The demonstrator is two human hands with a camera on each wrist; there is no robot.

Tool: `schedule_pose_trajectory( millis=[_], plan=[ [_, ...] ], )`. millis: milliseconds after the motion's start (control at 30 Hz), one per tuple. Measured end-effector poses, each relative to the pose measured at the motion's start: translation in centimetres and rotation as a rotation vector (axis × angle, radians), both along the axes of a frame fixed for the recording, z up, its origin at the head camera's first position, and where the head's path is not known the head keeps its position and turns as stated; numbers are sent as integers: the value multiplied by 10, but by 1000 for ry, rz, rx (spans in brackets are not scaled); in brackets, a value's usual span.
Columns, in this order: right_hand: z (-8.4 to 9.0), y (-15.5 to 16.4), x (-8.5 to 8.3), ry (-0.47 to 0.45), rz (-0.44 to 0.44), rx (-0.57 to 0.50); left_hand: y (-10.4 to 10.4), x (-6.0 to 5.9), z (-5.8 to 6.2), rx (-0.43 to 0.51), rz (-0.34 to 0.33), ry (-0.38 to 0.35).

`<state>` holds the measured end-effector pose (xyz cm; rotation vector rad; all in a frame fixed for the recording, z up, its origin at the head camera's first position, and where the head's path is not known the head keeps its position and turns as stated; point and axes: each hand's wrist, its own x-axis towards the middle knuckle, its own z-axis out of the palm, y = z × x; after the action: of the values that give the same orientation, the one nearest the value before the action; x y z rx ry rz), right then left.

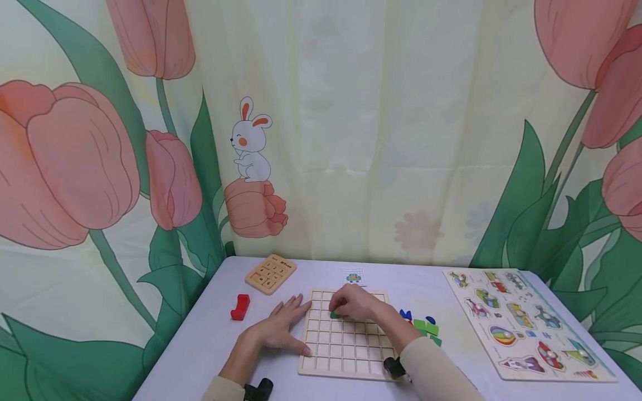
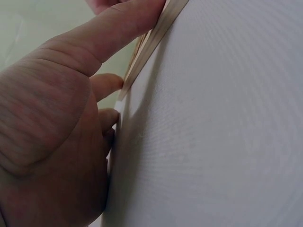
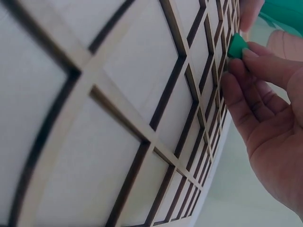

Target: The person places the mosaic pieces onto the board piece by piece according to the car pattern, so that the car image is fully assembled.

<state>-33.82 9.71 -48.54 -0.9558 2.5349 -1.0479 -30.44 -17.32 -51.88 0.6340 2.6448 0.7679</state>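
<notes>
A wooden grid board [image 1: 343, 352] with square cells lies on the table. My right hand [image 1: 355, 303] is over its upper part, pinching a small green block [image 3: 236, 46] between thumb and fingers. In the right wrist view, the block is at the board's surface, partly covered by the fingertips; its full shape is hidden. My left hand [image 1: 278, 328] rests at the board's left side with fingers spread. Its thumb [image 2: 128, 21] touches the wooden edge in the left wrist view.
Green and blue blocks [image 1: 426, 327] lie right of the board, a red block [image 1: 241, 307] to the left. Behind are a wooden number tablet [image 1: 271, 274] and a small pattern card [image 1: 354, 277]. A picture puzzle board [image 1: 526, 328] covers the right side of the table.
</notes>
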Motion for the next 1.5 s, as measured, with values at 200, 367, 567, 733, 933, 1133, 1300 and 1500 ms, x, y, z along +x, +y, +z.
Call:
schedule_pose_trajectory(
  millis=[200, 367, 567, 733, 933, 1133, 1300, 1500],
  plan=[
    [1, 1, 1, -10, -10, 9, 1, 0, 1, 3, 4, -2],
    [3, 2, 1, 11, -8, 28, 2, 0, 3, -1, 0, 9],
    [1, 3, 1, 58, 6, 68, 2, 0, 3, -4, -2, 5],
    [-1, 3, 1, 79, -9, 110, 3, -1, 2, -2, -4, 1],
    [0, 2, 2, 77, -39, 126, 2, -2, 2, 8, 5, -5],
    [1, 5, 4, 69, -39, 137, 3, -1, 5, 8, 8, -18],
    [4, 12, 8, 121, -24, 119, 4, 0, 5, 7, -2, -13],
    [15, 25, 12, 186, -9, 68, 2, 0, 3, -9, 1, -8]
  ],
)
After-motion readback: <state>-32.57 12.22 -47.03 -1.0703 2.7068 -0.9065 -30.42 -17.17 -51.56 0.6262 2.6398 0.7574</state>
